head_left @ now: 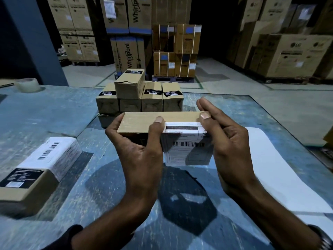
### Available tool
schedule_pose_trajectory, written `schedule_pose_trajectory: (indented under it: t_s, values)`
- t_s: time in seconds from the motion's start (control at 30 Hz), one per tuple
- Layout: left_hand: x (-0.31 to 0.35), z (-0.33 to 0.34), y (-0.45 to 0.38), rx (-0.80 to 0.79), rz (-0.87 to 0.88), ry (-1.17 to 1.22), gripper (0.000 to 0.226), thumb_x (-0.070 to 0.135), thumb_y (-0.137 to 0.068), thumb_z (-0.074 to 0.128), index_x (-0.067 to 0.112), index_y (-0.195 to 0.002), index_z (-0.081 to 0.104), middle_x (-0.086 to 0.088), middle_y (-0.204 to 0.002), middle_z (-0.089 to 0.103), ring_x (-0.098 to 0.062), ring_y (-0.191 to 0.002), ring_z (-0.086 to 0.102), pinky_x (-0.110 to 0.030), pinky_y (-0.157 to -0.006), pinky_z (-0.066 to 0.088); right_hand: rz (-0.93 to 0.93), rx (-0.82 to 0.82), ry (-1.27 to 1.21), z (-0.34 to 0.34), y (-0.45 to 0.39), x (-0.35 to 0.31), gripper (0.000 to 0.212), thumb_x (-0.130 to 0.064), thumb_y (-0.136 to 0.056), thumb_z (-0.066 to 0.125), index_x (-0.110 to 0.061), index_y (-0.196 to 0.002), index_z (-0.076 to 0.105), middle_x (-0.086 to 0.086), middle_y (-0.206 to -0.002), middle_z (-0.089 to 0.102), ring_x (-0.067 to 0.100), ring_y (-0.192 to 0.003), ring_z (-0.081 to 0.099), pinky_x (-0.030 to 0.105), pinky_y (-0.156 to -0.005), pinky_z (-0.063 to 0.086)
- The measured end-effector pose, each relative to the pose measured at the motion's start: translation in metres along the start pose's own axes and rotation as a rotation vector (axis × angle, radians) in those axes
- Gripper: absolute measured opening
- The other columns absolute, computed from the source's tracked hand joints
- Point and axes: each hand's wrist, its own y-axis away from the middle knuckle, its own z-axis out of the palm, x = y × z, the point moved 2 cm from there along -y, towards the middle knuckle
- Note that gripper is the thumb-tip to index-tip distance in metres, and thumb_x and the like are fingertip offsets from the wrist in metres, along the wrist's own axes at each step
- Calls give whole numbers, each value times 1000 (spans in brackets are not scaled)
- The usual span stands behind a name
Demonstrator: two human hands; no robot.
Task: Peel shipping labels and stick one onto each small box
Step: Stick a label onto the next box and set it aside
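i see the small box [144, 123] held above the blue table [54, 109], just in front of the stack of small boxes [138, 94], which i use as the landmark. the left hand [138, 150] grips the left half of the held box, thumb pressed on its top face and fingers curled around its far-left end. the shipping label [185, 143] lies over the right part of the box, its upper edge on the top face and the rest folded down the near face, barcode visible. the right hand [228, 141] holds the right end, thumb pressing the label's upper right corner, fingers extended behind the box. both hands are clamped on the same box, apart from each other at opposite ends. a labelled box [36, 170] lies on the table, near-left of the stack and well apart from it. a tape roll [27, 84] sits far left of the stack at the table edge. a white backing sheet [281, 170] lies near-right of the stack. large cartons [129, 55] stand on the floor behind the stack.
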Motion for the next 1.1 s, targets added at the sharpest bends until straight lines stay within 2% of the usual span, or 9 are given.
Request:
schedule_pose_trajectory:
  t_s: [0.13,0.2,0.3,0.4,0.57,0.7,0.87,0.97,1.1]
  values:
    - [11,2,10,-63,86,8,74,30,-81,81,23,-138,35,-4,-128,62,-11,-114,69,-23,-91,59,54,-23,30,7,5,-18,51,-52,-101,56,-30,-146,62,-23,-144,64,-9,-133,57,30,-116,47]
    - [11,3,12,-92,93,-53,87,31,-73,88,23,-139,33,-1,-127,59,-9,-113,68,-21,-89,58,68,-75,29,9,5,-16,59,-35,-103,65,-17,-157,50,-8,-156,56,-11,-123,59,18,-103,54]
    - [11,2,14,-99,104,-80,92,33,-70,98,27,-136,34,1,-126,59,-10,-114,68,-26,-90,60,123,-125,-37,11,9,-20,59,-7,-107,56,6,-160,32,17,-169,35,0,-143,45,17,-118,36]
    - [10,2,7,-49,32,-18,75,32,-76,87,31,-131,36,-1,-125,62,-11,-113,69,-27,-90,60,43,9,100,8,4,-12,50,-26,-101,69,-19,-150,60,-13,-151,61,-3,-138,55,29,-114,51]
    - [9,1,6,-33,41,4,62,22,-88,78,28,-133,36,4,-121,63,-6,-110,70,-23,-90,59,28,-26,-18,6,2,-10,48,-43,-103,59,-24,-147,63,-24,-144,64,-7,-136,55,32,-121,43]
    - [13,1,8,-72,74,-28,83,30,-76,93,28,-136,35,1,-127,60,-10,-115,68,-25,-91,59,15,-48,95,7,6,-10,68,-44,-90,74,-31,-154,55,-24,-155,54,-7,-144,47,37,-120,45]
    - [12,2,4,-24,14,13,68,34,-78,85,33,-129,40,-1,-127,62,-13,-116,69,-35,-95,61,59,-51,-75,5,2,-11,44,-23,-103,64,-26,-146,64,-27,-139,66,-9,-129,60,17,-101,52]
    - [13,2,0,11,-21,29,55,27,-85,80,37,-125,44,3,-121,66,-7,-109,72,-32,-92,62,65,-120,-63,5,3,-14,56,-45,-98,58,-30,-152,57,-25,-151,58,-3,-142,51,38,-122,42]
    - [15,-3,-11,-1,-162,67,63,30,-85,82,31,-137,47,2,-121,68,-2,-99,74,-24,-77,63,53,-239,52,4,3,-20,79,-46,-84,82,-38,-155,49,-23,-149,59,4,-135,60,41,-110,55]
